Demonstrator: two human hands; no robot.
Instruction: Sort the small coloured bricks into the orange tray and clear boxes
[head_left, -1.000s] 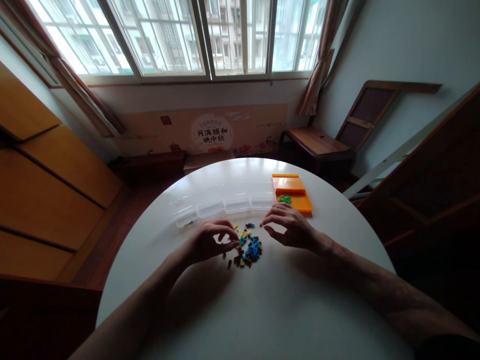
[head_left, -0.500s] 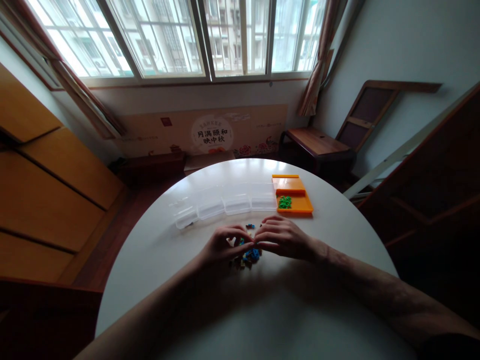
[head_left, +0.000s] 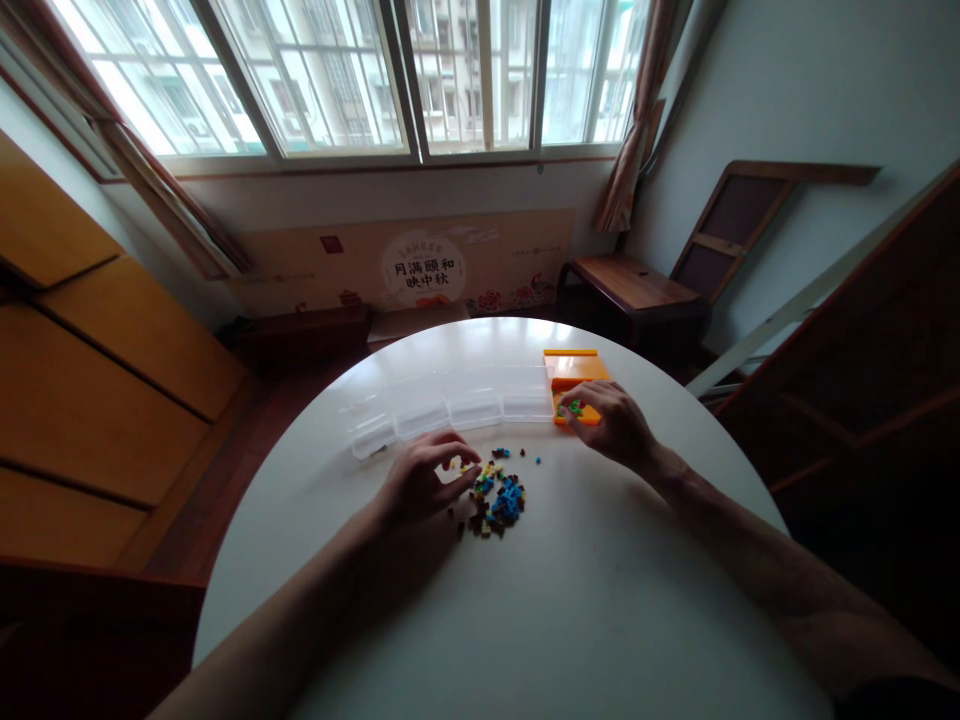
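A mixed pile of tiny building bricks (head_left: 507,500), in blue, brown, yellow and green, lies on the white round table. At its left edge my left hand (head_left: 424,475) hovers with thumb and fingers curved and slightly apart; I see nothing between them. My right hand (head_left: 619,425) reaches over the orange box (head_left: 589,420), thumb and fingertips parted around the small green bricks (head_left: 574,408) in its left corner. Whether the fingertips touch those green bricks cannot be made out. The hand covers much of the box's front compartment.
Clear plastic trays (head_left: 474,410) stand in a curved row left of the orange box. A few loose bricks lie behind the pile, among them a blue brick (head_left: 538,460). Beyond the white table (head_left: 525,620) are a wooden chair (head_left: 637,280) and a window.
My right hand has moved away from my left, to the right and forward, from the pile to the orange box. My left hand has shifted slightly left, uncovering more of the pile.
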